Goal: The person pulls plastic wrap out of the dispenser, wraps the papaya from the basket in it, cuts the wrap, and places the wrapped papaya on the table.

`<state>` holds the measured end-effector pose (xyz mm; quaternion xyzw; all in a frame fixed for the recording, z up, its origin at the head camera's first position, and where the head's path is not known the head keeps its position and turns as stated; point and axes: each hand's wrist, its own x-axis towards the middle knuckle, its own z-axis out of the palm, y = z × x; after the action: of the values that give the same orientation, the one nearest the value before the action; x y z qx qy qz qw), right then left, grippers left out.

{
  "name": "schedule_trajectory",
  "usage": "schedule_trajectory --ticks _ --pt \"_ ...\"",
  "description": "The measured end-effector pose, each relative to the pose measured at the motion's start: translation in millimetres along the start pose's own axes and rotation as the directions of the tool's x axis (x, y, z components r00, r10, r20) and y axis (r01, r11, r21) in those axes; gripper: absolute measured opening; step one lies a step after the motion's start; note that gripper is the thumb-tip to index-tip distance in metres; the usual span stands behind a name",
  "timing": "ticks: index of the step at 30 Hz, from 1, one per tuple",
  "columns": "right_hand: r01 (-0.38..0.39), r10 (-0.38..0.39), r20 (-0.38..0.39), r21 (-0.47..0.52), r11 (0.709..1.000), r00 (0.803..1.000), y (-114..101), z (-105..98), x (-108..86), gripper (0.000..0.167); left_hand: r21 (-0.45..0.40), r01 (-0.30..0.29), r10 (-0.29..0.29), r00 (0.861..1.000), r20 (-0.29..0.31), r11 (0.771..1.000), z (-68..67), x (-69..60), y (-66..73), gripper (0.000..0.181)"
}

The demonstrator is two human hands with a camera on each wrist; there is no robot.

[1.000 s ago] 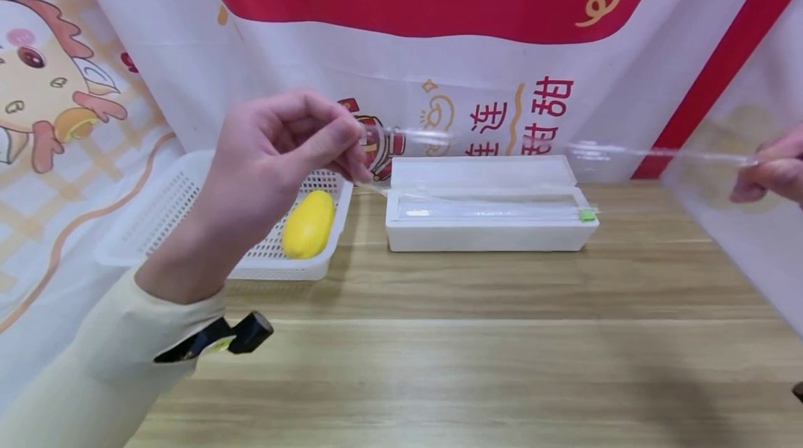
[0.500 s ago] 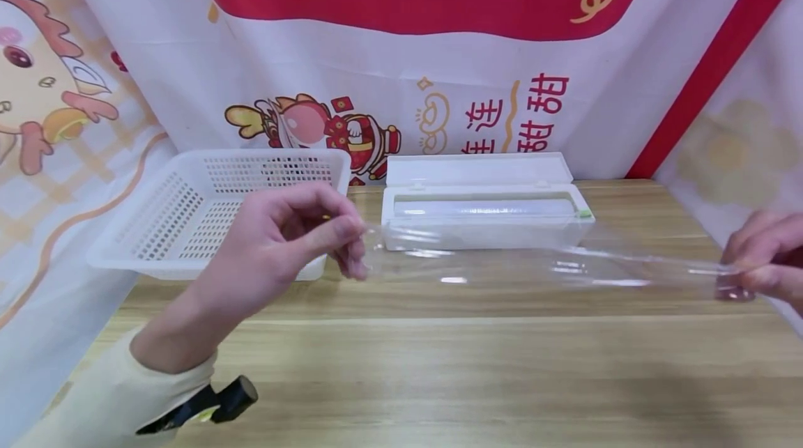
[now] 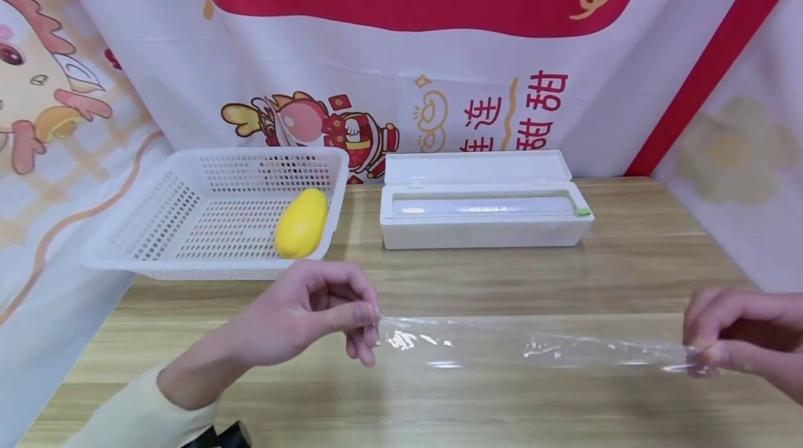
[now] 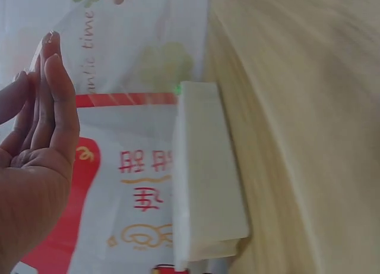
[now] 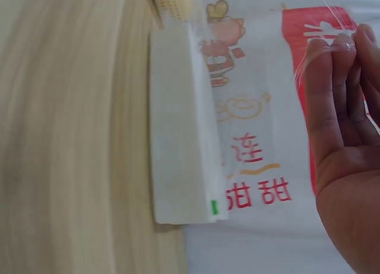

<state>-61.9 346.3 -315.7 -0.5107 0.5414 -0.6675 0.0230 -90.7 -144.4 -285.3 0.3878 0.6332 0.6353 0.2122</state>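
Observation:
A strip of clear plastic wrap (image 3: 464,347) stretches between both hands, above the near part of the wooden table. My left hand (image 3: 320,315) pinches its left end between thumb and index finger. At the other end my right hand (image 3: 740,336) pinches the film, which bunches at the fingertips. Behind the film stands a white wrap dispenser box (image 3: 483,233) with its lid raised; the film roll (image 3: 483,207) lies inside and a green slider sits at its right end. In the left wrist view the left hand (image 4: 41,125) appears palm-side; the right wrist view shows the right hand (image 5: 350,119) likewise.
At the back left a white perforated basket (image 3: 207,265) holds a yellow mango-shaped fruit (image 3: 302,224). A printed white and red cloth (image 3: 401,51) hangs behind the wooden table (image 3: 502,281) and along its sides.
Both hands have come down and nearer with the film stretched between them, away from the dispenser. The film now hangs apart from the box, and the yellow fruit shows again.

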Motion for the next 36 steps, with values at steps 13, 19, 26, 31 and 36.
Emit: schedule_trajectory --ticks 13,19,26,31,36 --pt "-0.359 0.353 -0.070 -0.103 0.928 0.933 27.5 7.9 -47.2 0.055 -0.040 0.189 -0.179 0.968 0.174 0.981 3.1 -13.8 -55.9 0.016" --pt "-0.409 0.409 -0.024 -0.108 0.906 0.912 34.0 13.8 -46.5 0.048 0.043 0.261 -0.264 0.953 0.147 0.964 -0.8 -17.8 -61.1 0.016" --pt "-0.525 0.539 0.026 -0.196 0.828 0.842 41.2 13.2 -54.8 0.037 0.232 0.271 -0.319 0.926 0.201 0.934 -2.8 -21.6 -72.2 0.013" --pt "-0.527 0.570 0.113 -0.270 0.806 0.814 46.9 13.9 -58.9 0.032 0.416 0.172 -0.307 0.908 0.285 0.893 1.8 -20.7 -77.5 0.014" --pt "-0.647 0.704 0.123 -0.307 0.698 0.700 51.9 17.7 -59.5 0.021 0.592 0.037 -0.285 0.899 0.332 0.805 6.9 -17.5 -79.1 0.014"
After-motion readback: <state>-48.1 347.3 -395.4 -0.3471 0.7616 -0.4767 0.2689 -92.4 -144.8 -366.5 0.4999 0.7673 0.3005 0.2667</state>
